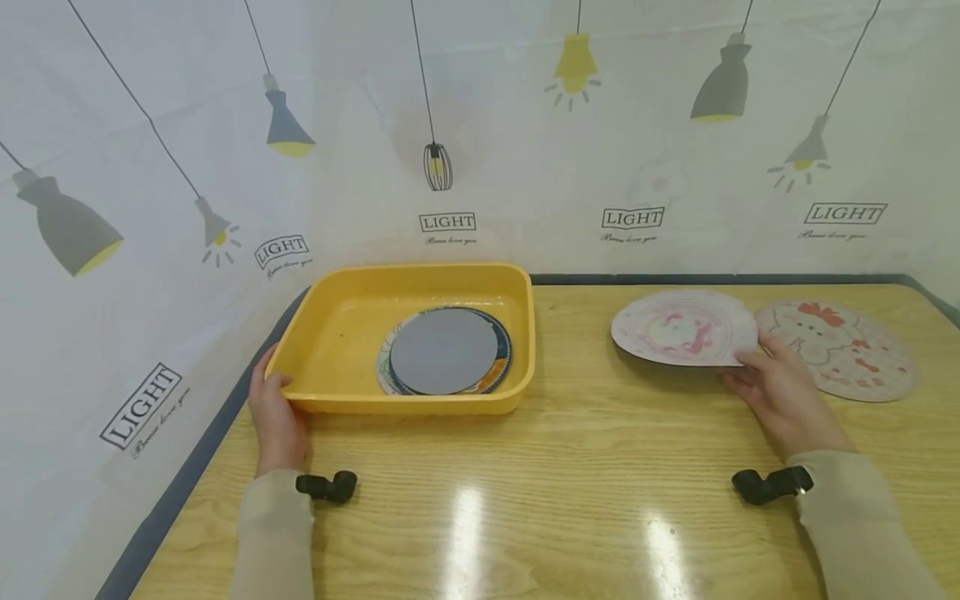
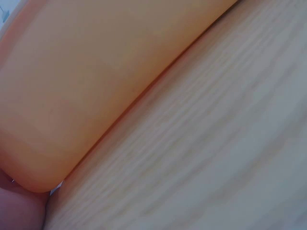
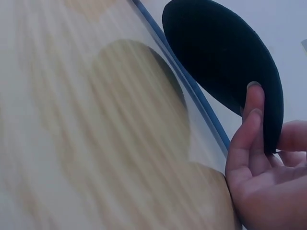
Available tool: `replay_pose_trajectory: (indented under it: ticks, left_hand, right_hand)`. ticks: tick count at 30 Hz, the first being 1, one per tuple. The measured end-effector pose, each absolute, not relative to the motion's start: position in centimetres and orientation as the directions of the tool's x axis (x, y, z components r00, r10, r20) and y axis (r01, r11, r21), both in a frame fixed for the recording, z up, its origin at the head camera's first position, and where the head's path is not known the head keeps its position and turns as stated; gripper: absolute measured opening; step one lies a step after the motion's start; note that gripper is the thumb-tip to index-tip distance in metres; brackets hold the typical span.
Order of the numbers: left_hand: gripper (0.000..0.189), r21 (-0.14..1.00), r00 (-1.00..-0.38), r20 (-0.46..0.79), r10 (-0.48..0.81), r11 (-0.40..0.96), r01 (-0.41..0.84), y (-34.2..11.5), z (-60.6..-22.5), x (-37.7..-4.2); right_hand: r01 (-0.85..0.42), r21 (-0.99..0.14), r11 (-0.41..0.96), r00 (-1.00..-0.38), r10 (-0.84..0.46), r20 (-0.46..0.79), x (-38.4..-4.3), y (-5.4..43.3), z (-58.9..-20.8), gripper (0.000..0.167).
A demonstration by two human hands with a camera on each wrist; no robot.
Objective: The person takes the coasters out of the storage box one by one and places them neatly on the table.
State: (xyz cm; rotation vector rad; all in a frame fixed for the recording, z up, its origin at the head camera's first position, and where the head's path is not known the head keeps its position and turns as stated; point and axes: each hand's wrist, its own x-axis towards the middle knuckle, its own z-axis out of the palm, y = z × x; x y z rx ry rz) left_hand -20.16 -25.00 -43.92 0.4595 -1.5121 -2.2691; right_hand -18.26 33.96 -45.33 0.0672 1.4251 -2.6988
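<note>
At its near left corner, a yellow plastic tray (image 1: 405, 406) is gripped by my left hand (image 1: 277, 421), with the thumb over the rim. The left wrist view shows the tray's outer wall (image 2: 96, 86) close up. My right hand (image 1: 787, 400) pinches the right edge of a round, thin mat (image 1: 678, 329) with a pink pattern, lifted above the table. Its dark underside (image 3: 220, 52) shows in the right wrist view, where fingertips press beneath it. Inside the tray lie stacked round mats, the top one plain grey (image 1: 442, 350), covering most of those below.
Just right of my right hand, another round mat (image 1: 862, 358) with a bunny and red bow lies on the wooden table (image 1: 562, 500). Behind the table hangs a pale cloth (image 1: 510, 150) printed with lamps. A dark edge strip (image 1: 645, 279) borders the table.
</note>
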Motion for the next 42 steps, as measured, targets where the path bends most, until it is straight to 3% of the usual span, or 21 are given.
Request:
replay_pose_trajectory:
  ticks: [14,26,42]
  left_hand:
    - [0.051,0.929,-0.873,-0.072,-0.482,-0.351,0.117,-24.9,-44.0,-20.3]
    - [0.051,0.932,-0.874,-0.064,-0.482,-0.341,0.120,-25.1,-44.0,-20.4]
    - [0.051,0.924,-0.874,-0.072,-0.481,-0.363,0.124,-25.1,-43.8,-20.4]
  right_hand:
    - [0.140,-0.862,-0.487,-0.988,-0.018,-0.151,-17.8,35.2,-45.2,0.063]
    - [0.201,-0.940,-0.274,-0.979,-0.038,-0.198,-17.6,35.9,-45.0,0.066]
    - [0.258,-0.937,-0.235,-0.966,-0.046,-0.254,-17.9,36.1,-45.0,0.078]
